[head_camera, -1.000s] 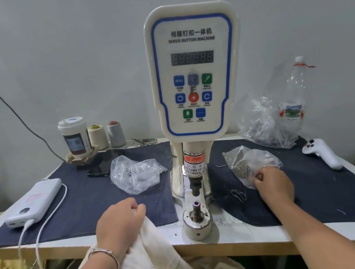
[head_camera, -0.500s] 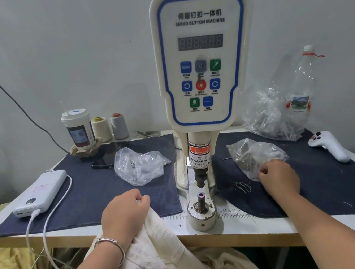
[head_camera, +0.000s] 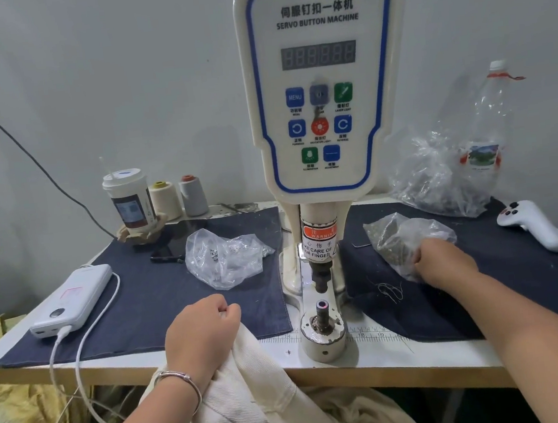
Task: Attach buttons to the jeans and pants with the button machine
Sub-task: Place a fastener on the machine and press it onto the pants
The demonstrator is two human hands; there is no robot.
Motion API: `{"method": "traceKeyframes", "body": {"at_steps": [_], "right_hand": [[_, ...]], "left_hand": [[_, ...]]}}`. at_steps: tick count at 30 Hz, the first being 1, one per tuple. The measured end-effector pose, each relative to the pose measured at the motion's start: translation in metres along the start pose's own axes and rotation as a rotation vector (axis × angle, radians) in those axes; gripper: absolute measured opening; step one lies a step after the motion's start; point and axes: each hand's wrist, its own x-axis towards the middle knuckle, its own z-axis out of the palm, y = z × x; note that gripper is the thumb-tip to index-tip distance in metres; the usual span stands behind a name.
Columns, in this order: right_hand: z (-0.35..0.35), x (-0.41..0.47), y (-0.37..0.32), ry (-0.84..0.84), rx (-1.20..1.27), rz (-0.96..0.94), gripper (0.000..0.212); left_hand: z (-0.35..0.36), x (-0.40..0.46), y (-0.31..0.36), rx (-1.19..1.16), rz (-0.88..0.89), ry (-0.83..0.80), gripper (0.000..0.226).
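Right hand point(head_camera: 443, 264) has advanced into the plastic bag point(head_camera: 401, 239) at 2 o'clock, fingers pinching it; left hand point(head_camera: 201, 336) fingers grip cream pants point(head_camera: 256, 403).

A small garment workshop is showing here: a servo button machine point(head_camera: 324, 103) is standing on a white worktable point(head_camera: 389, 354), with thread cones point(head_camera: 179, 197) sitting behind-left of the machine and bags of fasteners point(head_camera: 227, 261) lying either side.

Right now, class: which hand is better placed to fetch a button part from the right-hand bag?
Right hand: it already rests at the plastic bag right of the machine. The left hand grips the cream pants.
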Motion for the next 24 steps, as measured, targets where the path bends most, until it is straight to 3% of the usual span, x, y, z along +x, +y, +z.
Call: {"method": "traceKeyframes", "body": {"at_steps": [4,7,11,13,16,24], "right_hand": [[-0.008,0.006,-0.004,-0.080,0.015,0.023,0.042],[-0.005,0.008,0.000,-0.077,0.048,-0.016,0.037],[0.005,0.005,0.008,0.081,0.178,-0.147,0.021],[0.012,0.001,0.011,0.168,0.209,-0.145,0.002],[0.023,0.000,0.012,0.274,0.200,-0.137,0.019],[0.035,0.004,0.010,0.374,0.159,-0.114,0.013]], "left_hand": [[0.001,0.000,-0.001,0.002,0.002,0.003,0.027],[0.001,0.000,-0.001,-0.003,0.005,0.006,0.026],[0.001,0.001,-0.001,-0.005,0.006,0.007,0.027],[0.000,0.000,0.000,-0.010,0.005,0.005,0.026],[-0.001,-0.001,0.001,-0.014,0.001,0.002,0.025],[-0.002,-0.001,0.001,-0.007,0.000,-0.004,0.027]]}}
